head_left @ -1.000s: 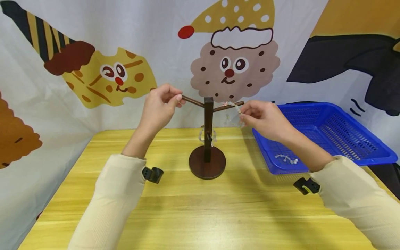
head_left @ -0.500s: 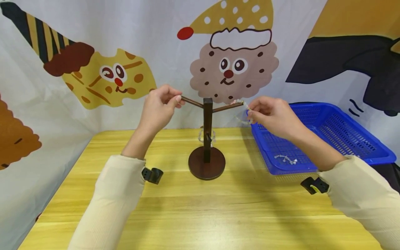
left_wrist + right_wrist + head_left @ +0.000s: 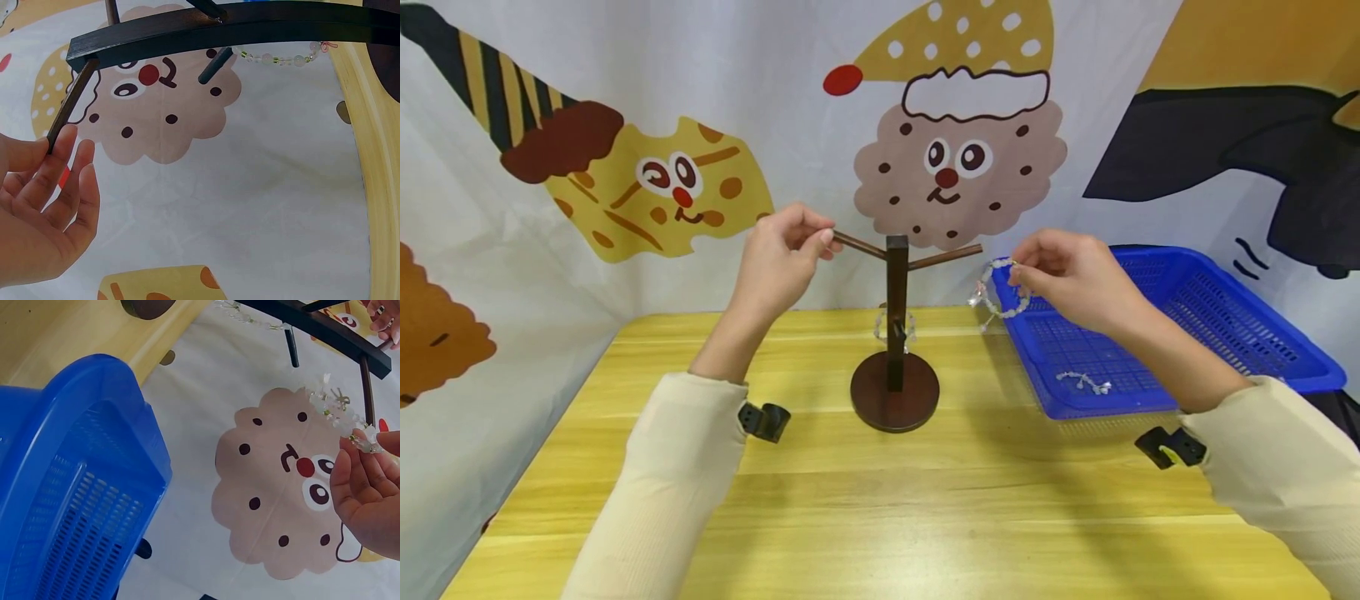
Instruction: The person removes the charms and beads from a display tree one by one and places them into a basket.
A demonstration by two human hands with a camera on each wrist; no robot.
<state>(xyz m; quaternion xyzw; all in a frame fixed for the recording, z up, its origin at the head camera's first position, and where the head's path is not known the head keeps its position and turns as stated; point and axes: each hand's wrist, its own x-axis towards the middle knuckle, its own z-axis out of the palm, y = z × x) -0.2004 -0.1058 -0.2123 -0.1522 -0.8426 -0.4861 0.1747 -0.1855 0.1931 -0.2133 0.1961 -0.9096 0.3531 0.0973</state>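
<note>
A dark wooden jewelry stand (image 3: 895, 333) with a round base and side pegs stands upright on the table. My left hand (image 3: 782, 271) pinches the tip of its upper left peg (image 3: 72, 106) between thumb and fingers. To the right of the stand, my right hand (image 3: 1067, 275) pinches a pale beaded bracelet (image 3: 988, 287), which hangs as a loop with small charms. This bracelet is apart from the upper right peg (image 3: 951, 257) in the head view. A second beaded bracelet (image 3: 284, 60) hangs on a lower peg behind the post.
A blue plastic basket (image 3: 1037, 367) stands on the right of the table, behind my right forearm. Another beaded bracelet (image 3: 1082, 382) lies in it. The wooden table (image 3: 880, 500) reaches to a cartoon-printed cloth (image 3: 805, 125) at the back.
My right hand has moved right, drawing the bracelet off the upper right peg, where it lay over the tip. The left hand keeps its pinch on the left peg.
</note>
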